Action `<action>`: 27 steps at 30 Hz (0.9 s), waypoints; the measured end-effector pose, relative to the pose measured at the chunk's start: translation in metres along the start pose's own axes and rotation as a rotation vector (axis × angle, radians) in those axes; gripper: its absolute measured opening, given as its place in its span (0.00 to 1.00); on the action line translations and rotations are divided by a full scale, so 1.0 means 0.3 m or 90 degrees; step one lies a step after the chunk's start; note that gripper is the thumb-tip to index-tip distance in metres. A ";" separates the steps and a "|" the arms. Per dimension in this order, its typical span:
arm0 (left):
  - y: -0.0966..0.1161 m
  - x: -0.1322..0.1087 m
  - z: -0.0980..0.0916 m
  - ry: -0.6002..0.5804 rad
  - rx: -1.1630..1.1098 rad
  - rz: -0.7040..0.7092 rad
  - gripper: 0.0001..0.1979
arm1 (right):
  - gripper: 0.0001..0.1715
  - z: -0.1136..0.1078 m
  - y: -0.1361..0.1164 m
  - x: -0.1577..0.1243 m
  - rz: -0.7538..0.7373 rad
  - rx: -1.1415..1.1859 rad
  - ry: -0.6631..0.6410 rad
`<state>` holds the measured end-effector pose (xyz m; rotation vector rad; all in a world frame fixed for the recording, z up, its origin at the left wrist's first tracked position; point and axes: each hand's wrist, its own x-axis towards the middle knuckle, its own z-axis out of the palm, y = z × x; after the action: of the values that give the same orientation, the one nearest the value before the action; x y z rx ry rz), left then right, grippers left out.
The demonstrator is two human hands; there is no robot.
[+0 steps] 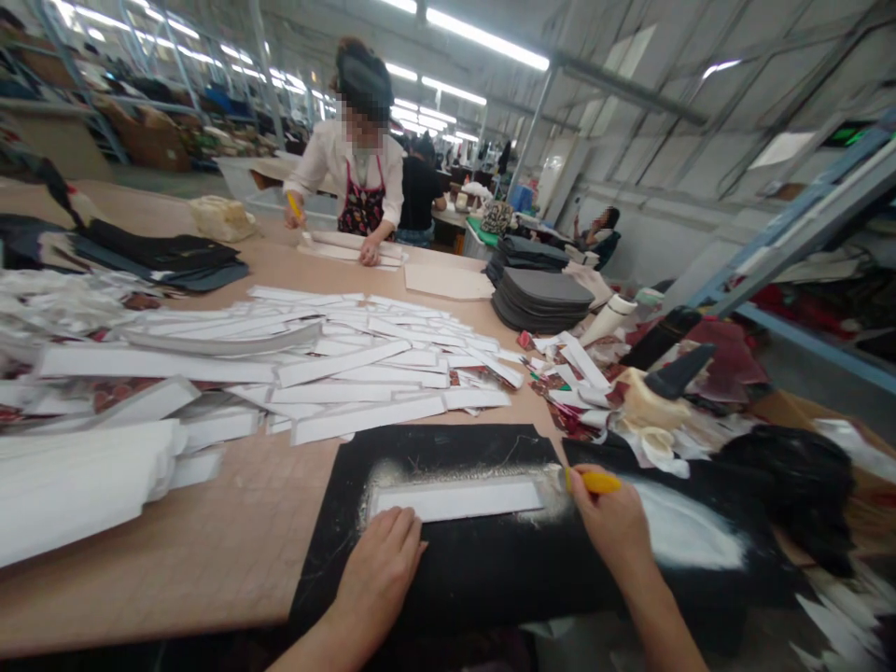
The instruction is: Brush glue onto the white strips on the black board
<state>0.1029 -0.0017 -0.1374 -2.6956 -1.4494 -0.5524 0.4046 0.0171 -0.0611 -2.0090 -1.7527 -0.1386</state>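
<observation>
A white strip [458, 499] lies flat on a black work mat [455, 569] smeared with pale glue residue. My left hand [378, 569] rests with fingers flat on the mat, its fingertips touching the strip's left end. My right hand [612, 523] is closed around a yellow-handled brush [595, 482], whose tip sits at the strip's right end.
Many white strips [336, 359] are spread across the tan table [210, 551]. Glue bottles [665, 378] and scraps crowd the right. Dark grey stacked sheets [542, 299] sit further back. A co-worker in a white top [354, 163] works at the far side.
</observation>
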 end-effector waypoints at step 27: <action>0.105 0.053 0.035 -0.102 -0.036 0.024 0.17 | 0.10 0.163 -0.504 0.135 -0.364 0.115 -0.356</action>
<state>0.1397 -0.0048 -0.1379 -2.8641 -1.4349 -0.3900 0.2563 0.0852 -0.0473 -1.4462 -2.5454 0.4271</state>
